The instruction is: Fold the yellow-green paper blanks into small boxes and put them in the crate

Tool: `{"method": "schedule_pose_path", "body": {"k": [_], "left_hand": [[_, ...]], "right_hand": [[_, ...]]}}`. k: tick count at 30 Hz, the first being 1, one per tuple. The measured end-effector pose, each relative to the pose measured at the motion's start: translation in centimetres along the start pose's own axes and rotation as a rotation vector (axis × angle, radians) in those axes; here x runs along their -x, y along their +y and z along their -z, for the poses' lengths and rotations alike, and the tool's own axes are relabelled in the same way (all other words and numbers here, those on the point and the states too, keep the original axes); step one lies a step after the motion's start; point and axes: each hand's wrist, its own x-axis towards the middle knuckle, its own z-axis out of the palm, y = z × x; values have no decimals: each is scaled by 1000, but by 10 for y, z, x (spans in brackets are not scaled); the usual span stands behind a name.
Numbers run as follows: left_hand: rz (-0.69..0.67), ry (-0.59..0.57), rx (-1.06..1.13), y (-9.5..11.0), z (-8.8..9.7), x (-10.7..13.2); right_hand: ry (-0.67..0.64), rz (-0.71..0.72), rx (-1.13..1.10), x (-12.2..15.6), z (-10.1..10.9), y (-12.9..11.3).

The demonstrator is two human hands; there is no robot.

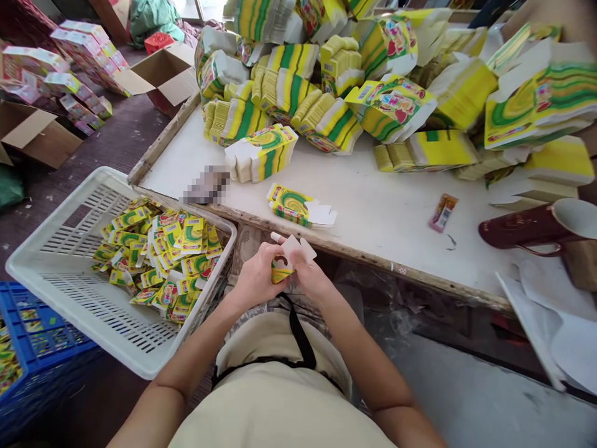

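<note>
Close to my body, just off the table's front edge, I hold a small yellow and green printed carton (281,270) with its white end flaps standing up. My left hand (259,274) wraps around the carton's left side. My right hand (311,277) is closed on its right side by the flaps. On the table in front of my hands lies a small stack of flat cartons (293,205), white flaps to the right. Left of my hands, a white plastic basket (60,246) holds many small yellow cartons (172,261).
Bundles of flat yellow cartons (284,81) pile along the back of the white table (373,205). A maroon mug (517,227) and a small sachet (443,213) sit at the right. A blue crate (51,348) and open cardboard boxes (161,78) stand at the left.
</note>
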Motion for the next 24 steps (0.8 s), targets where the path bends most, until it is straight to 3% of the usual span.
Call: {"method": "schedule_pose_path", "body": {"k": [3, 8, 11, 15, 17, 21, 24], "left_hand": [[49, -24, 5, -2, -3, 0], [81, -76, 6, -9, -17, 1], [109, -13, 24, -10, -20, 2], [156, 136, -99, -4, -5, 5], [154, 114, -178, -1, 6, 7], [145, 111, -198, 1, 21, 6], [137, 89, -178, 1, 26, -1]], "right_hand": [[-23, 39, 30, 8, -2, 1], [67, 291, 546, 17, -16, -3], [20, 399, 672, 15, -13, -3], [112, 464, 628, 10, 6, -2], [99, 469, 644, 11, 11, -1], [-50, 423, 750, 14, 11, 2], [-16, 442, 755, 13, 16, -1]]}}
